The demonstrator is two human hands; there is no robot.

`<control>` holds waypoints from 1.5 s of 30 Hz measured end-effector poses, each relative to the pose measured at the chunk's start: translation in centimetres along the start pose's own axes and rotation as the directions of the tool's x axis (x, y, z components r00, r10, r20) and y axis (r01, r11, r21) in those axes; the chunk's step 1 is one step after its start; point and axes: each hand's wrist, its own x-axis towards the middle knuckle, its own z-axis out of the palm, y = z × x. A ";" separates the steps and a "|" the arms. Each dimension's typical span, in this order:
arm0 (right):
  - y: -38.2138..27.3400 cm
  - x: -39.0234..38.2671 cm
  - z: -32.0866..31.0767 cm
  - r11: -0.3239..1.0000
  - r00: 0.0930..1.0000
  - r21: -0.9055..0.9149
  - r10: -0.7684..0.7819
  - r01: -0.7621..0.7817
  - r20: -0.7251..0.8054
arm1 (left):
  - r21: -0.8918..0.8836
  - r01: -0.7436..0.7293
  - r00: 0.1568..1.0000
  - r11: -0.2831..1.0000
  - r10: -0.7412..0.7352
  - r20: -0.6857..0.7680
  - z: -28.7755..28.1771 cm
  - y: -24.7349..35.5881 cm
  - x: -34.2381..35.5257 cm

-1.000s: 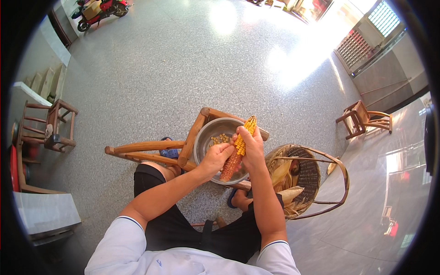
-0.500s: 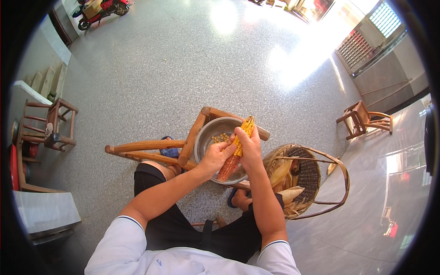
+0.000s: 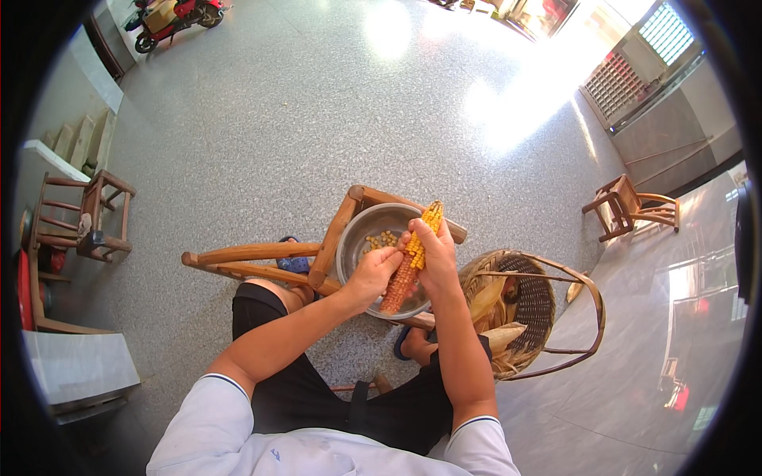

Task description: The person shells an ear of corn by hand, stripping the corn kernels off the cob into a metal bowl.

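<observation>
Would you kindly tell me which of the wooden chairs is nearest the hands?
The middle chair, whose frame shows beside the bowl under the left hand and right hand; the left chair and right chair are farther off, toward the sides.

Daylight is pouring in at upper right, blowing out a wide patch of the speckled floor (image 3: 238, 151) near the lattice panel (image 3: 615, 89). Polished marble (image 3: 603, 397) is throwing back glare; fisheye curvature is bending edges toward a black rim, while the corn cob (image 3: 413, 258) is appearing fairly sharp.
</observation>
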 end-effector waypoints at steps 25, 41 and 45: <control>0.6 0.0 -0.1 0.975 0.996 -0.220 0.001 -0.020 -0.087 | -0.052 0.093 0.993 0.994 -0.097 -0.073 -0.2 0.3 0.2; 0.9 0.3 -0.2 0.977 0.973 -0.191 -0.131 0.095 -0.189 | 0.061 0.077 0.992 0.995 -0.070 -0.104 -0.5 -0.2 0.6; 0.8 0.2 -0.2 0.979 0.983 -0.181 -0.117 0.090 -0.143 | 0.147 0.087 0.994 0.985 -0.075 -0.083 0.0 0.1 0.2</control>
